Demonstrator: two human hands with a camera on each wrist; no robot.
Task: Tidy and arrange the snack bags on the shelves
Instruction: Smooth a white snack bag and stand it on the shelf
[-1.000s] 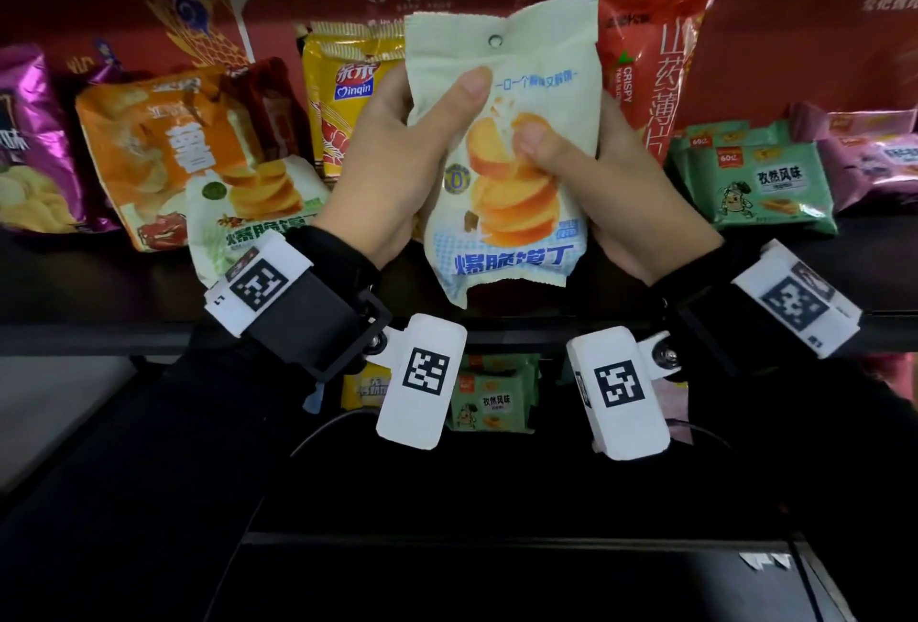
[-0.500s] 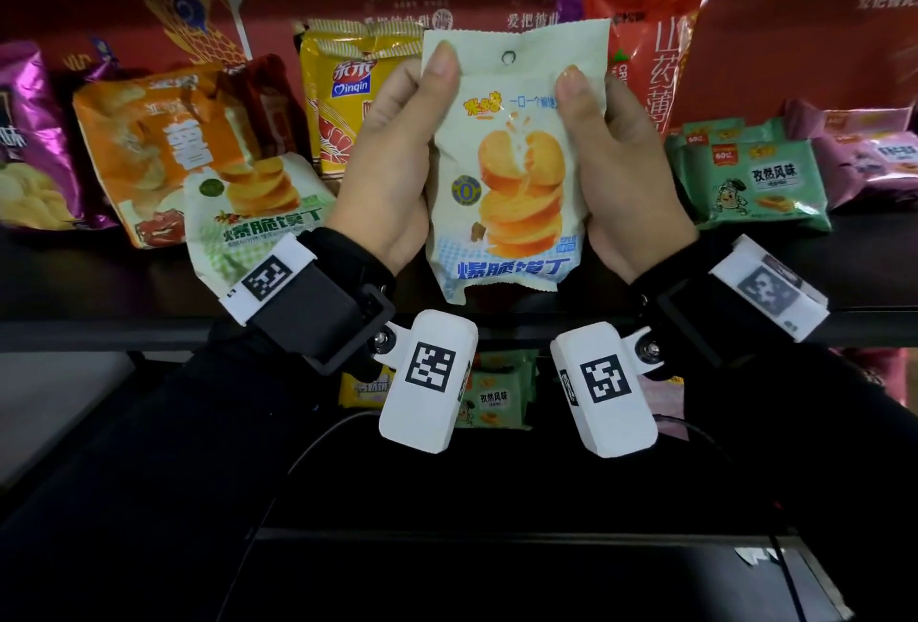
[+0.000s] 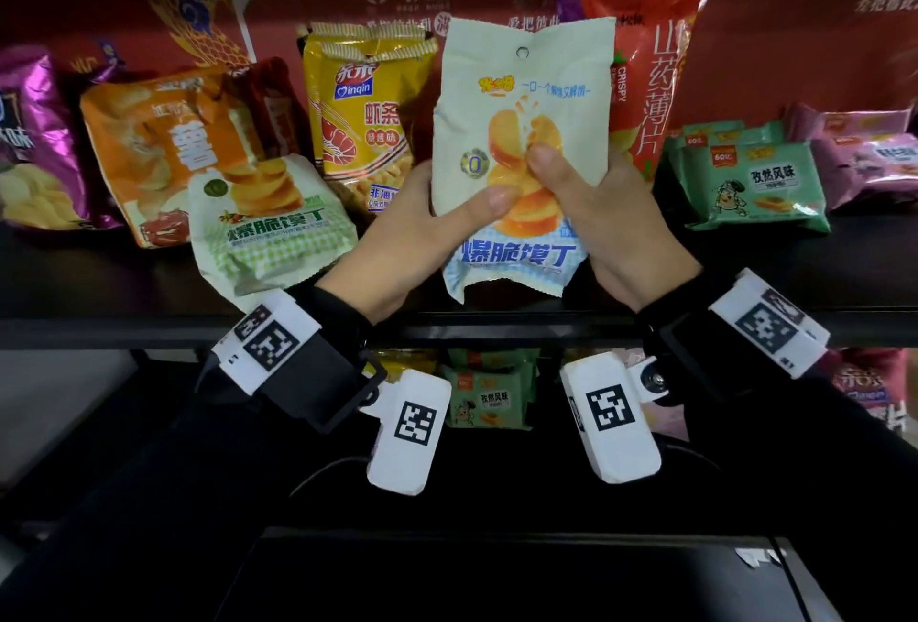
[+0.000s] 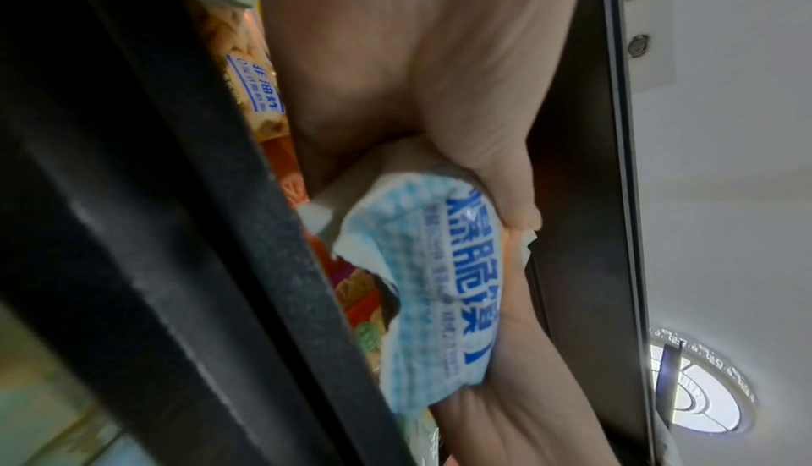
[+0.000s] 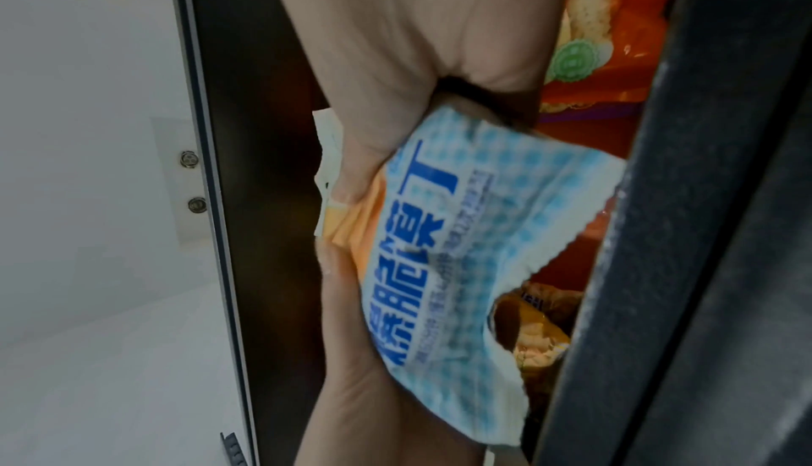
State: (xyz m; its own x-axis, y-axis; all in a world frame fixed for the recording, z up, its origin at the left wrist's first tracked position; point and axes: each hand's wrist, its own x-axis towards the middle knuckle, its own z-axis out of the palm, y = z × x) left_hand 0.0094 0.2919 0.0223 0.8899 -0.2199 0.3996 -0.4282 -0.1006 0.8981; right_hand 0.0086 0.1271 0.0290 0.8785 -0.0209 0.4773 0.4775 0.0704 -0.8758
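Observation:
I hold a cream and blue snack bag (image 3: 521,124) upright in both hands, just above the front of the black shelf (image 3: 124,283). My left hand (image 3: 422,229) grips its lower left side, thumb across the front. My right hand (image 3: 611,219) grips the lower right side, thumb pressed on the printed chips. The two thumbs nearly meet at the bag's middle. Both wrist views show the bag's blue chequered bottom (image 4: 430,300) (image 5: 461,248) squeezed between the palms.
On the shelf stand a purple bag (image 3: 30,139), an orange bag (image 3: 164,144), a green-checked bag (image 3: 268,224), a yellow shrimp-stick bag (image 3: 362,114), a red bag (image 3: 650,70), green packets (image 3: 750,179) and pink packets (image 3: 864,154). More packets (image 3: 487,398) lie on the shelf below.
Both thumbs have slid down from the bag's top corners to its middle. The bag has stayed upright and shifted slightly right.

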